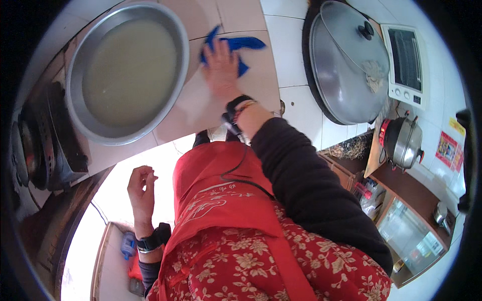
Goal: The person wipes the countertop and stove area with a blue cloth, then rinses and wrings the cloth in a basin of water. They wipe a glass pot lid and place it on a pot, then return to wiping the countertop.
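My right hand (222,67) lies flat, fingers spread, on a crumpled blue cloth (246,42) and presses it to the tiled counter (198,108). Parts of the cloth stick out around the fingers. To the left of that hand stands a wide metal basin (182,75) with cloudy pale liquid in it. My left hand (140,193) is off the counter, in front of its near edge. Its fingers are loosely curled toward the thumb, and nothing shows in them.
At the far right sits a large wok with a domed metal lid (341,65), beside a white toaster oven (405,62). A black gas stove (55,135) is at the left. A metal pot (405,143) and a wooden cabinet (416,190) are on the right.
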Action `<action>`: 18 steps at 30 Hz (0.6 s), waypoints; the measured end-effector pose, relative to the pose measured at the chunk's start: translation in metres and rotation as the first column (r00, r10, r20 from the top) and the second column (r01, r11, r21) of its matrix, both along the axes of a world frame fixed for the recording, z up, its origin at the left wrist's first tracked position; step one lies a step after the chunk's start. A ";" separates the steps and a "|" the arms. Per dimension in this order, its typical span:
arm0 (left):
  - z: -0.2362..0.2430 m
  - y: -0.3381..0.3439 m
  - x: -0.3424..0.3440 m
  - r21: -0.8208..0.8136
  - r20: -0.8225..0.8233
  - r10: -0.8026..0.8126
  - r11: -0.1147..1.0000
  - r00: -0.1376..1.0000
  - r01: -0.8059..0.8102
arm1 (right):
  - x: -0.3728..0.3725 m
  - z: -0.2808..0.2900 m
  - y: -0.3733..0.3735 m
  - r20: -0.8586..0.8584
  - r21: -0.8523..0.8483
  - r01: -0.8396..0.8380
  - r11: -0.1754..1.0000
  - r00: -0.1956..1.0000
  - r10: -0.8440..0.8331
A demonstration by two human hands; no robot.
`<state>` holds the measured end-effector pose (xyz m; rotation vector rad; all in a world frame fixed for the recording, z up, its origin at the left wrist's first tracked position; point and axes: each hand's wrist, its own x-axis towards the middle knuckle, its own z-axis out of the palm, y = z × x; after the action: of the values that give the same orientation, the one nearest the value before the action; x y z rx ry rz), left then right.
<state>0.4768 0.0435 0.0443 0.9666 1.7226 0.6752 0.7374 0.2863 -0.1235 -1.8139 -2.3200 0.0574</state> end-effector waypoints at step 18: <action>0.003 -0.048 0.146 0.001 -0.071 -0.360 0.932 0.930 0.361 | 0.282 0.021 -0.137 -0.180 -0.075 0.182 0.981 0.965 -0.192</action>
<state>0.6225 -0.0046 0.0476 1.2894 1.5419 0.4159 1.0191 0.1495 -0.1027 -1.9549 -2.0318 0.2575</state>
